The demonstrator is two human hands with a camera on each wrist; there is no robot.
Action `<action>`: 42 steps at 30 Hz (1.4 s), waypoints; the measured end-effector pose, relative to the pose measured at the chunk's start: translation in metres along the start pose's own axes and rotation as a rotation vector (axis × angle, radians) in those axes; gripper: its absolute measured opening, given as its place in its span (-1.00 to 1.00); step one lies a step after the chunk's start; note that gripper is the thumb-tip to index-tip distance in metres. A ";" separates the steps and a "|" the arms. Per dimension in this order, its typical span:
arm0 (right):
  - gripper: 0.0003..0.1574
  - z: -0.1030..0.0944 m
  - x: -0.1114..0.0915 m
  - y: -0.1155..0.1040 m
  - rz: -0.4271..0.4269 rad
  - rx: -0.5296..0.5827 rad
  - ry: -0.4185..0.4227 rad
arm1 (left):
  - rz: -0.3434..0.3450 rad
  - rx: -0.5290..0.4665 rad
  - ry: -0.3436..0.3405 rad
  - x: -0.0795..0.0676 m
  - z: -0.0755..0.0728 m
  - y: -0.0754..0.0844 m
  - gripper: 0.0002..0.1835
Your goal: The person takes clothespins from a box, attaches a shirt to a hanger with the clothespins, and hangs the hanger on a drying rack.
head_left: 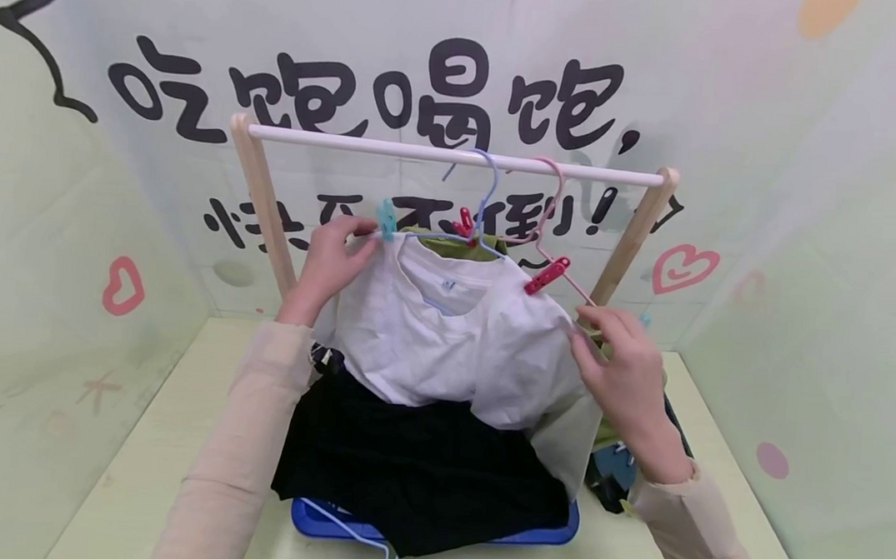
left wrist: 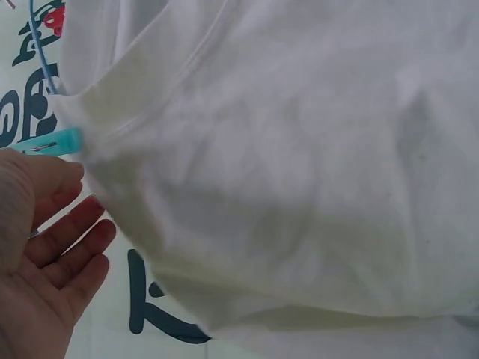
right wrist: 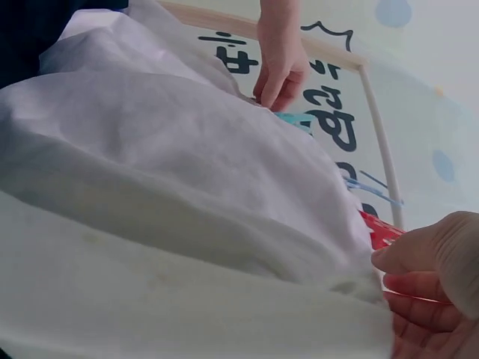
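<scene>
A white T-shirt [head_left: 430, 345] hangs from a blue hanger [head_left: 489, 202], its neckline facing me. A teal clothespin [head_left: 386, 218] clips one shoulder and a red clothespin [head_left: 547, 275] the other. My left hand [head_left: 332, 262] pinches the shirt's shoulder edge right beside the teal clothespin, the other fingers loosely spread in the left wrist view. With thumb and forefinger, my right hand [head_left: 624, 375] pinches the other shoulder's outer edge, below the red clothespin. In the right wrist view the thumb [right wrist: 412, 250] lies on the white cloth.
The hanger hooks over the white rod [head_left: 349, 143] of a wooden-legged rack, next to a pink hanger [head_left: 552, 196] with a green garment [head_left: 457, 248] behind. Black cloth [head_left: 425, 470] lies over a blue tray [head_left: 310, 519] in front. Another hanger [head_left: 347, 529] sticks out over the tray's front edge.
</scene>
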State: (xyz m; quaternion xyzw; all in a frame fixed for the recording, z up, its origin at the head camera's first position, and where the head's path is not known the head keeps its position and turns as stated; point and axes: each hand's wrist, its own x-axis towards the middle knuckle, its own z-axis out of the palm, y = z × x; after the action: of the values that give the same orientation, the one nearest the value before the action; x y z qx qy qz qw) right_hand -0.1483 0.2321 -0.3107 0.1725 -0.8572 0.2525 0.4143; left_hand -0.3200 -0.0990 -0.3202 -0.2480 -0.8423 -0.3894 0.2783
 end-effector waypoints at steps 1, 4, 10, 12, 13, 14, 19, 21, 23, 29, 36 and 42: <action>-0.65 -0.003 -0.002 0.000 -0.002 0.014 0.025 | 0.019 0.000 0.020 -0.002 -0.002 0.000 -0.78; -0.59 -0.011 -0.009 0.002 -0.017 0.060 0.105 | 0.080 0.006 0.071 -0.011 -0.010 0.004 -0.80; -0.68 -0.028 -0.035 0.017 -0.006 0.083 0.191 | 0.135 0.014 0.015 -0.039 -0.024 0.012 -0.84; -0.69 -0.033 -0.046 0.023 0.020 0.088 0.212 | 0.164 0.021 -0.027 -0.051 -0.028 0.013 -0.85; -0.69 -0.035 -0.051 0.026 0.039 0.092 0.221 | 0.173 0.023 -0.047 -0.057 -0.029 0.014 -0.86; -0.70 -0.036 -0.056 0.030 0.062 0.093 0.230 | 0.181 0.024 -0.064 -0.063 -0.031 0.014 -0.87; -0.64 -0.037 -0.079 0.048 0.203 0.110 0.268 | 0.190 0.047 -0.119 -0.102 -0.039 0.017 -0.85; -0.63 -0.035 -0.089 0.056 0.240 0.111 0.267 | 0.198 0.049 -0.140 -0.118 -0.041 0.019 -0.82; -0.64 -0.031 -0.099 0.066 0.265 0.102 0.244 | 0.203 0.056 -0.165 -0.135 -0.042 0.019 -0.80; -0.72 -0.017 -0.129 0.106 0.384 -0.025 0.012 | 0.215 0.127 -0.247 -0.179 -0.041 0.018 -0.77; -0.78 -0.013 -0.150 0.147 0.317 -0.159 -0.415 | 0.153 0.165 -0.347 -0.209 -0.044 0.019 -0.76; -0.69 -0.009 -0.158 0.167 0.260 -0.100 -0.693 | 0.135 0.194 -0.349 -0.229 -0.048 0.020 -0.69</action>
State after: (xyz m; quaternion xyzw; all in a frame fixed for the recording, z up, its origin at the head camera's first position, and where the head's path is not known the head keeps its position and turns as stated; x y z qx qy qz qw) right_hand -0.1326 0.3863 -0.4800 0.1170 -0.9726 0.1876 0.0718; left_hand -0.1280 -0.1716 -0.4354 -0.3397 -0.8926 -0.2382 0.1762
